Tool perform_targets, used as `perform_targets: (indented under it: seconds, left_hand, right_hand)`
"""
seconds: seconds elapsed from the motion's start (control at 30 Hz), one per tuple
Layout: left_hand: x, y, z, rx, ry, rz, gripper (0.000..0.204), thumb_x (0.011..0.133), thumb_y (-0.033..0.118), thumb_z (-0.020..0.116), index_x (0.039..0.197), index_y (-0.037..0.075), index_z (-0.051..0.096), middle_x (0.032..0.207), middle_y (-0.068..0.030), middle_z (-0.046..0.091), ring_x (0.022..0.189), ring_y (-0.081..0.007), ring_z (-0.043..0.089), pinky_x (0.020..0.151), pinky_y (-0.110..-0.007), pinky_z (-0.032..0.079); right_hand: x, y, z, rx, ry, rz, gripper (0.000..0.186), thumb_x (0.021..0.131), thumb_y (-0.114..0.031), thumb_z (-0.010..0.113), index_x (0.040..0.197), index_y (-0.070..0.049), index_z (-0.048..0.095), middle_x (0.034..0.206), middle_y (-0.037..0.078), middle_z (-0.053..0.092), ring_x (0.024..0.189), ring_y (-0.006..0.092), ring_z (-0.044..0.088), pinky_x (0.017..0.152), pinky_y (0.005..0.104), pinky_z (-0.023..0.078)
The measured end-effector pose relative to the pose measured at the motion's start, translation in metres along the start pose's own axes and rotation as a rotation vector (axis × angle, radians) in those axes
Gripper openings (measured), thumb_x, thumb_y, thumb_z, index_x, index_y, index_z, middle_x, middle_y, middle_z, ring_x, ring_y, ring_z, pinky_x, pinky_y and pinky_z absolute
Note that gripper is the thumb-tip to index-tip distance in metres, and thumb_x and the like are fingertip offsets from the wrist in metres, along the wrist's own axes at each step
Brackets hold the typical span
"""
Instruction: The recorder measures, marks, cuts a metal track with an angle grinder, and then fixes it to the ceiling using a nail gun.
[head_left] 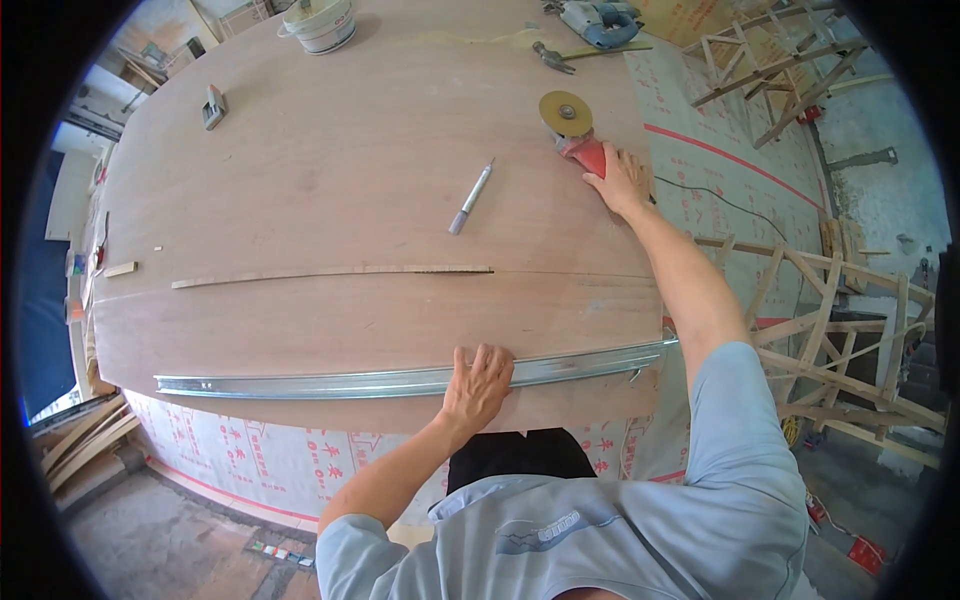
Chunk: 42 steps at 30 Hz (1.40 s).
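Along the near edge of the smooth plywood sheet (330,180), the left hand (478,385) lies flat, fingers spread over a long, shiny metal channel (400,381). At the right edge, the right hand (622,180) is closed around the red body of an angle grinder (575,128) with a round, yellowish disc. Mid-sheet lie a slim grey marker (470,198) and a thin wooden strip (330,273).

My left hand (478,385) lies palm down close to my body, fingers spread flat, elbow bent. My right arm reaches far forward, almost straight, with my right hand (622,180) curled in a grip.
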<state>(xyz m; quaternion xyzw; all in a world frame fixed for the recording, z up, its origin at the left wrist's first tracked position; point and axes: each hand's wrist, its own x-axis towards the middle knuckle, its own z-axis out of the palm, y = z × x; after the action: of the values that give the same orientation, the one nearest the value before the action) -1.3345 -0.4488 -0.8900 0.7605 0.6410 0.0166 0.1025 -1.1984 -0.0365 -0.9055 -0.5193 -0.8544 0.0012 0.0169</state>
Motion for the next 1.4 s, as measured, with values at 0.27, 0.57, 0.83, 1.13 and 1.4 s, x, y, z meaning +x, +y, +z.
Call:
perform_targets:
  seconds: [0.27,0.57,0.83,1.13,1.4]
  left_hand:
    - [-0.021,0.008,0.003,-0.362,0.165,-0.142,0.057,0.082,0.03,0.077,0.133,0.011,0.056,0.131,-0.0102,0.052,0.125,-0.0282,0.047,0.107,-0.054,0.03]
    - [-0.021,-0.006,-0.028,-0.554,0.491,-0.376,0.058,0.083,0.022,0.076,0.136,0.009,0.055,0.135,-0.0155,0.05,0.128,-0.0349,0.046,0.108,-0.054,0.029]
    - [0.023,0.01,-0.099,-0.763,0.207,-0.394,0.019,0.097,0.023,0.062,0.1,0.004,0.066,0.089,-0.0246,0.065,0.088,-0.041,0.062,0.087,-0.046,0.045]
    - [0.003,0.064,-0.103,-1.529,0.317,-0.569,0.042,0.109,0.035,0.044,0.076,0.009,0.043,0.066,0.0,0.035,0.063,-0.0157,0.033,0.061,-0.033,0.032]
    - [0.0,0.203,-0.116,-2.204,-0.16,0.032,0.044,0.106,0.051,0.045,0.09,0.011,0.044,0.072,0.0023,0.031,0.07,-0.014,0.032,0.07,-0.03,0.031]
  right_hand:
    - [-0.078,-0.124,0.009,0.39,-0.09,-0.513,0.031,0.091,-0.013,0.062,0.121,-0.012,0.063,0.113,0.013,0.063,0.111,0.0314,0.062,0.09,0.0475,0.053]
    - [-0.046,-0.149,-0.008,-0.034,0.011,-0.808,0.031,0.093,-0.005,0.054,0.122,-0.013,0.061,0.115,0.016,0.058,0.108,0.0348,0.062,0.089,0.0454,0.054]
    - [-0.228,-0.089,-0.141,0.519,-0.188,-0.83,0.018,0.09,-0.011,0.061,0.108,-0.007,0.058,0.089,0.013,0.059,0.089,0.0357,0.062,0.074,0.0468,0.053]
    - [-0.356,0.059,-0.222,0.434,0.212,-0.402,0.017,0.09,-0.016,0.07,0.1,-0.004,0.063,0.088,0.008,0.06,0.076,0.0245,0.062,0.066,0.0374,0.051]
    - [-0.451,0.055,-0.271,1.793,0.427,-0.182,0.027,0.102,-0.027,0.064,0.107,0.0,0.061,0.093,0.011,0.063,0.074,0.0144,0.057,0.068,0.0304,0.047]
